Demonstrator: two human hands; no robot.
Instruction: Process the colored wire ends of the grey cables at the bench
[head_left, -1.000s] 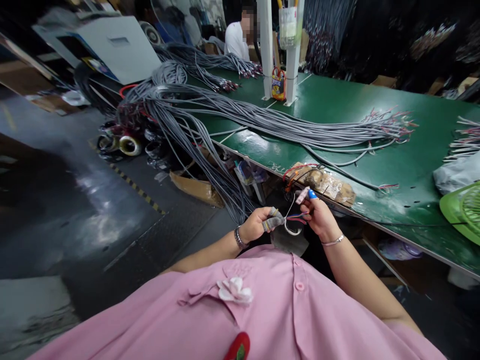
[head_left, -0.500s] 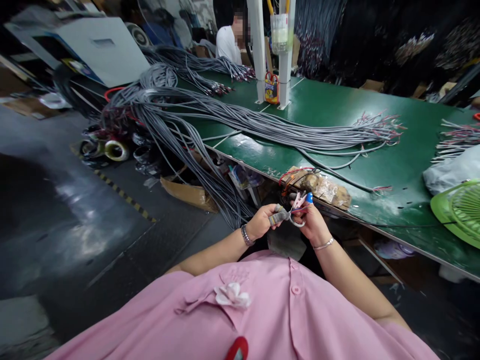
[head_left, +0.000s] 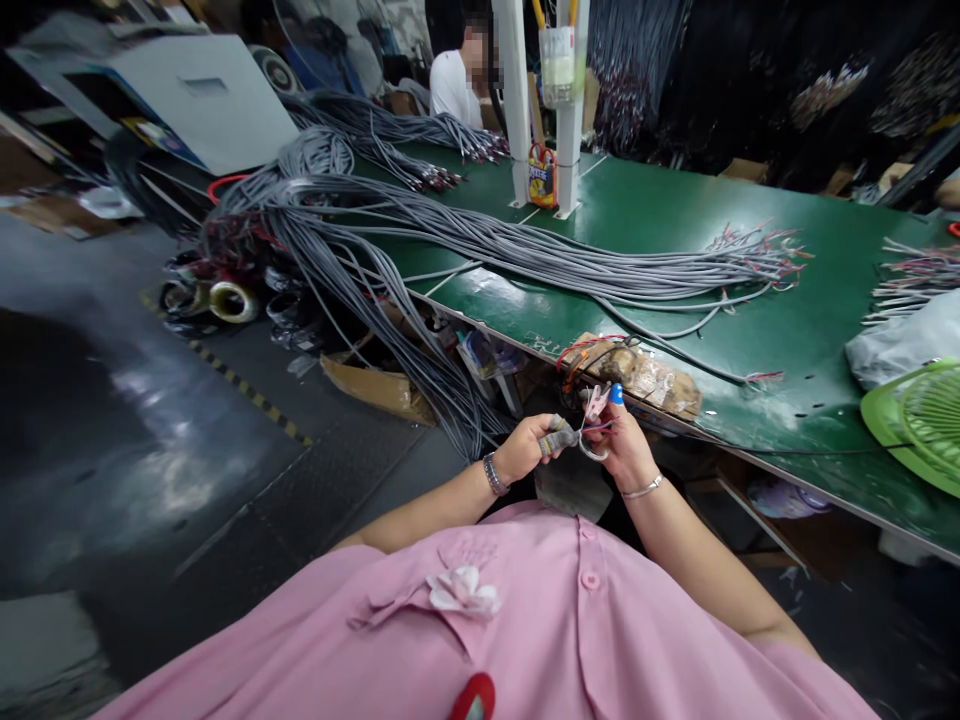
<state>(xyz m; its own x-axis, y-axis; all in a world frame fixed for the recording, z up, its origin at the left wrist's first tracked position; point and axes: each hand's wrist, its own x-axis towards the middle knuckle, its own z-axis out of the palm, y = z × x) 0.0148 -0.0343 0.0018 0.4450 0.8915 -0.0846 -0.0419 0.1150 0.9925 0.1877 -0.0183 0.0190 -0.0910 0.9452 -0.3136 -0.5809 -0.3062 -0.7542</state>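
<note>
In front of my waist my left hand (head_left: 527, 449), with grey-and-yellow covers on some fingers, is closed in a pinch on the end of a grey cable (head_left: 592, 453). Thin red and blue wires (head_left: 602, 426) fan out from that end towards my right hand (head_left: 627, 448). My right hand is closed around a small pink tool (head_left: 596, 402), whose exact kind is too small to tell; a blue cover sits on one of its fingertips. The two hands almost touch, and their fingers hide part of the cable end.
Long bundles of grey cables (head_left: 525, 250) lie across the green table (head_left: 832, 330) and hang over its near edge. A tape-wrapped block (head_left: 645, 375) sits at that edge, just beyond my hands. A green fan (head_left: 919, 425) is at right. Behind a white post (head_left: 516, 110) sits another person (head_left: 452, 85).
Both hands stay in nearly the same place. My right hand and the pink tool have shifted very slightly left, and the wires between the hands lie a little differently.
</note>
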